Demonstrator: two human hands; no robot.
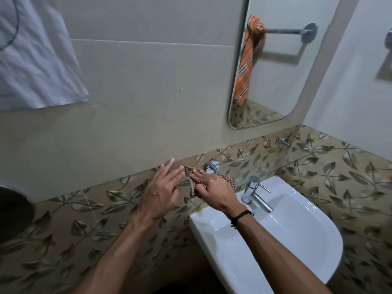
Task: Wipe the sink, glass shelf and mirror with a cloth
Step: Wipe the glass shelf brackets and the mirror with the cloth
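A white sink (297, 247) with a chrome tap (255, 196) stands at the lower right. Above it a clear glass shelf (265, 168) runs along the leaf-patterned tiles on chrome brackets. A rounded mirror (275, 71) hangs higher up. My right hand (214, 190) presses a brown checked cloth (230, 181) flat on the shelf's left end, fingers extended over it. Just left of it, my left hand (161, 192) hovers with straight fingers, their tips near the shelf's left edge, holding nothing.
A white towel (38, 60) hangs at the upper left. The mirror reflects an orange checked towel (249, 58) on a chrome rail. A dark round object (12, 211) sits at the left edge. A black band circles my right wrist.
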